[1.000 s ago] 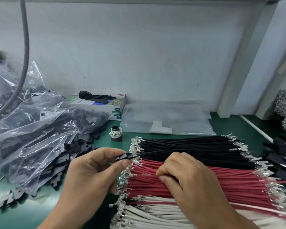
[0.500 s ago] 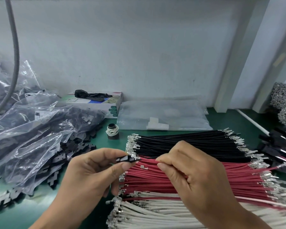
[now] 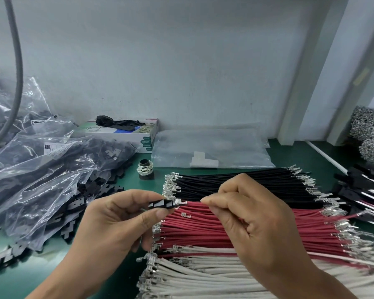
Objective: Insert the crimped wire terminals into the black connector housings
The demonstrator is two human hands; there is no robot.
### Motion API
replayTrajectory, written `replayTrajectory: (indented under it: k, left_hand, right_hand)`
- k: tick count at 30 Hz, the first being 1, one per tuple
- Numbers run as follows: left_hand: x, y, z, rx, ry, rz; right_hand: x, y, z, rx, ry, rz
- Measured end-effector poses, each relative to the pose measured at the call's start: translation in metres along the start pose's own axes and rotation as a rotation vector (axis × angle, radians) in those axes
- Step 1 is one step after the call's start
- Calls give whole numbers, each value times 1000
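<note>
A: We have the left hand [image 3: 119, 221] pinching a black connector housing [image 3: 161, 204] between thumb and forefinger, held above the green worktop [image 3: 41, 275], just left of the wire bundles.

B: And our right hand [image 3: 253, 221]?

A: Its fingers [image 3: 212, 200] are curled in, thumb and forefinger pressed together on a red wire [image 3: 193, 203]. The wire's crimped terminal [image 3: 179, 201] sits right at the housing's open end; we cannot tell how far in it goes.

B: What lies under our hands?

A: Three bundles side by side on the worktop: black wires [image 3: 246, 180] farthest from us, red wires [image 3: 203, 229] in the middle, white wires [image 3: 192, 275] nearest, all with metal terminals at both ends. One loose terminal [image 3: 185, 215] rests on top of the red bundle.

B: And to the left?

A: Clear plastic bags [image 3: 41, 160] full of black housings, some spilled onto the worktop. Behind them we see a glove box [image 3: 125, 134] by the wall, a small spool [image 3: 146, 169], and a flat clear bag [image 3: 212, 149].
</note>
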State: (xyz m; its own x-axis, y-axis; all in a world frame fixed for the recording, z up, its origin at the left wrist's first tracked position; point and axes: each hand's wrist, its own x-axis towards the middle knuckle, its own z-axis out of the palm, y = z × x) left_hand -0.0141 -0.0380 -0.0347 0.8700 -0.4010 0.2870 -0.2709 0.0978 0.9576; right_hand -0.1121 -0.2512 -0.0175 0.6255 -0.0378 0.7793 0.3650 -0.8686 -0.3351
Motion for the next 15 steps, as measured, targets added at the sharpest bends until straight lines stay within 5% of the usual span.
replayTrajectory:
  k: [15]
  left_hand:
    - [-4,13,3,79,-58,9]
  right_hand:
    - [-4,-1,3,114,-197,142]
